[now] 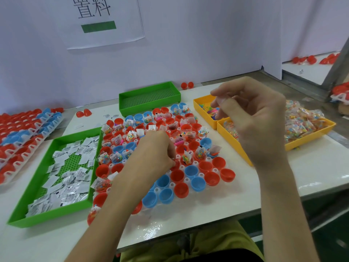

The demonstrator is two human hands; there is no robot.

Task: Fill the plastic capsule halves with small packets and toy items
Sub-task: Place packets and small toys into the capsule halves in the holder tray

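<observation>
Red and blue capsule halves (190,172) fill the rack (172,184) under your left hand (154,148), fingers pinching a small red item (177,163); a dragging wrist could tip packed halves, and your blurred right hand (260,120) shows no readable grip.

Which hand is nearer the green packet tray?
Left. The left hand is over the capsule rack beside the green packet tray; the right hand hovers over the yellow bins.

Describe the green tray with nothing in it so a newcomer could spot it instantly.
Find the rack of red and blue capsule halves mid-table. Just behind its far edge, near the wall, sits the far green tray. Unlike the near green tray left of the rack, heaped with white packets, it shows only a bare perforated floor.
</observation>
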